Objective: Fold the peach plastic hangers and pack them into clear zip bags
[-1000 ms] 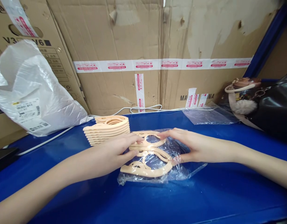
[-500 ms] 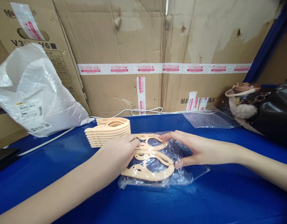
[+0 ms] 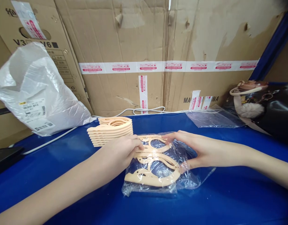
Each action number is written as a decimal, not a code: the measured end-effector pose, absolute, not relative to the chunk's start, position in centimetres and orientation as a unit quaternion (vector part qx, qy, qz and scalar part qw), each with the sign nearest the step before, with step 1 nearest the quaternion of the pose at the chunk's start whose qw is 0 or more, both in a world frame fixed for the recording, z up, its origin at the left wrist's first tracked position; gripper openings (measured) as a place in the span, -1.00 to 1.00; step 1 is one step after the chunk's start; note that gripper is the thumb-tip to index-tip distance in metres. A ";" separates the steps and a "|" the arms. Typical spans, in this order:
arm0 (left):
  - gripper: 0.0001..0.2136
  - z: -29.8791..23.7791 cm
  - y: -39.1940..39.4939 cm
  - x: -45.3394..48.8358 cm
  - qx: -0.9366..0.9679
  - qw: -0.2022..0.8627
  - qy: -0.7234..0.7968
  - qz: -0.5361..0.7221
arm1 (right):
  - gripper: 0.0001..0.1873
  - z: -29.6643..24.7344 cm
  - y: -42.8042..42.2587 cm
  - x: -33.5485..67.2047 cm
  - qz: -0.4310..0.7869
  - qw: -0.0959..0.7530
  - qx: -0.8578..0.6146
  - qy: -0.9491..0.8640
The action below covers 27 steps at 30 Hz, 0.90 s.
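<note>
A peach plastic piece [image 3: 153, 170] with curved cut-outs lies partly inside a clear plastic bag [image 3: 188, 181] on the blue table top [image 3: 204, 206]. My left hand [image 3: 121, 151] grips the piece's left end with curled fingers. My right hand [image 3: 195, 150] pinches the bag and the piece from the right, thumb below and fingers on top. Just behind my left hand stands a stack of several more peach pieces [image 3: 111, 129].
A crumpled white mailer bag [image 3: 33, 93] lies at the back left, with a white cable [image 3: 144, 111] running along the cardboard boxes [image 3: 139, 40]. Another clear bag [image 3: 211, 117] and a black handbag [image 3: 270, 106] sit at the back right. A dark object [image 3: 4, 157] is at the left edge.
Both hands have kept their grip on the piece and bag, which have shifted slightly right and nearer. The bag now covers more of the piece.
</note>
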<state>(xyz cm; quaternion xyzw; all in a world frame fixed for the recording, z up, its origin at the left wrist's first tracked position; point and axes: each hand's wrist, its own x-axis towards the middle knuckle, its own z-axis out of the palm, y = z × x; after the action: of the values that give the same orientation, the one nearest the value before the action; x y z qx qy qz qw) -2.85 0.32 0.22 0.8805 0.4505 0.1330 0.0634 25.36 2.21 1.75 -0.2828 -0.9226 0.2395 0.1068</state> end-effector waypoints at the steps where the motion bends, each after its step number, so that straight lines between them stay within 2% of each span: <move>1: -0.70 0.2 0.4 -2.9 0.880 0.066 0.450 0.138 | -0.24 1.7 2.2 25.3 0.240 0.107 -0.285 -0.922; 8: -0.75 0.4 0.6 -2.7 0.866 0.078 0.465 0.167 | -0.29 2.6 2.4 25.8 0.251 0.092 -0.285 -0.921; 15: -0.75 4.4 1.3 -4.5 0.881 -0.041 0.428 0.197 | -0.42 3.0 3.7 27.5 0.146 0.077 -0.379 -0.911; 18: -0.63 5.9 2.6 -6.8 0.880 -0.033 0.429 0.200 | -0.44 2.9 4.2 28.0 0.101 0.073 -0.393 -0.911; 22: -0.32 6.8 3.8 -9.8 0.841 0.029 0.525 0.129 | -0.46 2.8 4.4 28.2 0.060 0.070 -0.399 -0.912; 27: -0.42 6.9 3.4 -10.9 0.812 0.050 0.572 0.103 | -0.49 3.0 4.3 28.1 0.033 0.068 -0.403 -0.912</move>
<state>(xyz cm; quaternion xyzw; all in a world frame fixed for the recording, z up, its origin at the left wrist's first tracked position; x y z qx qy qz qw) -10.87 3.36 6.89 0.8120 0.5724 0.1027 0.0499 28.09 4.31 2.99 -0.4034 -0.9119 0.0326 0.0684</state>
